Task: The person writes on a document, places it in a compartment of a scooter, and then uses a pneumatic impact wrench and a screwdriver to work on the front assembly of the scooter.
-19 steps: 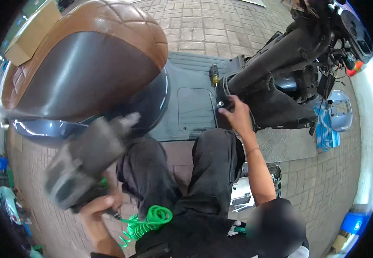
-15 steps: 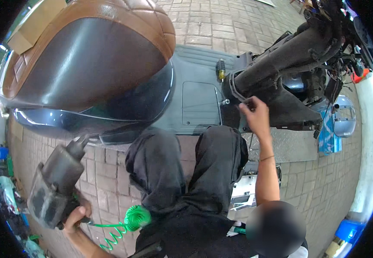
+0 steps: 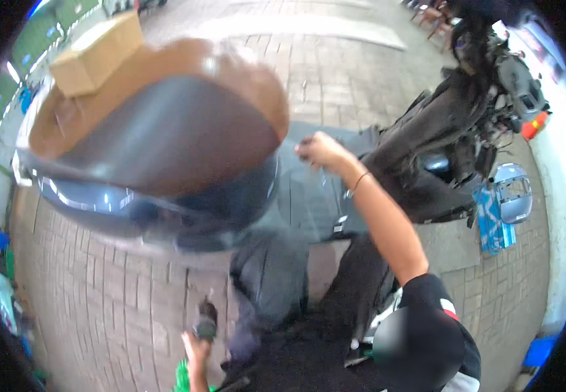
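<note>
My left hand (image 3: 195, 351), low in front of me, is closed round a dark impact wrench (image 3: 206, 319). The wrench points away from me and is partly blurred. A green coiled hose (image 3: 182, 376) shows beside that wrist. My right hand (image 3: 326, 153) reaches out over the grey footboard (image 3: 306, 196) of a scooter, close to the brown and dark seat (image 3: 185, 130). Its fingers are pinched on something small and dark that I cannot make out. To the right of that hand rises the stripped black front column (image 3: 420, 140), with its frame and wiring exposed.
A cardboard box (image 3: 97, 59) rests on the far left of the seat. Right of the scooter lie a grey-blue body panel (image 3: 515, 193) and a blue patterned box (image 3: 494, 219). A white wall (image 3: 560, 196) bounds the right side. Brick paving (image 3: 146, 294) surrounds the scooter.
My right hand has moved left and away from me, from the column's base to over the footboard. My left hand has swung the impact wrench right and closer in. The view has shifted.
</note>
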Motion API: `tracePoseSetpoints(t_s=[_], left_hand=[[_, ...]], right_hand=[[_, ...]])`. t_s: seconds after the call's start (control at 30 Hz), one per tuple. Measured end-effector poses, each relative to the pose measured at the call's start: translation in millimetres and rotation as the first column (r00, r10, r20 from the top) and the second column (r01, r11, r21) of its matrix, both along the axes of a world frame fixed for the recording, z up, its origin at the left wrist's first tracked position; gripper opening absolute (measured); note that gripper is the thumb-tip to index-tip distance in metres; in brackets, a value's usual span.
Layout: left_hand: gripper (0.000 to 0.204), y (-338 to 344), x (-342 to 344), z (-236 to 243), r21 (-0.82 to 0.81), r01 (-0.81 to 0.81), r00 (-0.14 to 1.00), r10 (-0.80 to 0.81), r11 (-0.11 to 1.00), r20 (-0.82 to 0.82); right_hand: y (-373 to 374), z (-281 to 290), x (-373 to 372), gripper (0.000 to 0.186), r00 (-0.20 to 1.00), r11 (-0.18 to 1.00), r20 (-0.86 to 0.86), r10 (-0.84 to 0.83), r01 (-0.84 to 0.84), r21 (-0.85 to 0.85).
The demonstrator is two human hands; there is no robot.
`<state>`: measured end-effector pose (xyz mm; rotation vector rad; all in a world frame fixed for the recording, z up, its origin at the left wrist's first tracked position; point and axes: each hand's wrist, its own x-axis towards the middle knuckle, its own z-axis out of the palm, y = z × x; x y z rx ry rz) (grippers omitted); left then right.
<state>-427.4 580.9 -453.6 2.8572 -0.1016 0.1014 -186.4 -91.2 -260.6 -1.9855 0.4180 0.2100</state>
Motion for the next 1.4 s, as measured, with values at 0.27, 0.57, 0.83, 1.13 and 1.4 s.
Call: tracePoseSetpoints(t_s=[0.27, 0.57, 0.83, 1.13, 1.4], left_hand=[[0.029, -37.5, -19.1, -11.2, -0.399, -0.207, 0.845, -0.042, 0.893, -0.533], [0.047, -16.6, -42.0, -121.9, 0.096, 0.019, 0.888, 0.028, 0.995, -0.460], [0.034, -11.1, -59.9, -152.9, 0.077, 0.007, 0.795, 0.041, 0.997, -0.605], [0.031, -111.9, 153.7, 22.3, -0.461, 0.289, 0.799, -0.477, 0.839, -0.367], [0.023, -422.4, 184.5, 416.5, -0.376, 0.923, 0.194, -0.741, -0.085, 0.643]], right_hand=[[9.5, -78.1, 38.6, 0.033, 0.991, 0.988, 0.077, -0.114, 0.121, -0.096], [18.3, 38.4, -7.3, 0.046, 0.817, 0.613, -0.085, 0.571, -0.493, -0.617], [38.4, 311.4, -137.6, 0.048, 0.790, 0.619, -0.003, 0.613, -0.483, -0.619], [-110.3, 396.9, -280.5, 0.034, 0.618, 0.489, 0.745, -0.250, 0.745, -0.454], [-131.4, 399.5, -211.4, 0.048, 0.894, 0.640, 0.412, -0.178, 0.423, -0.641]])
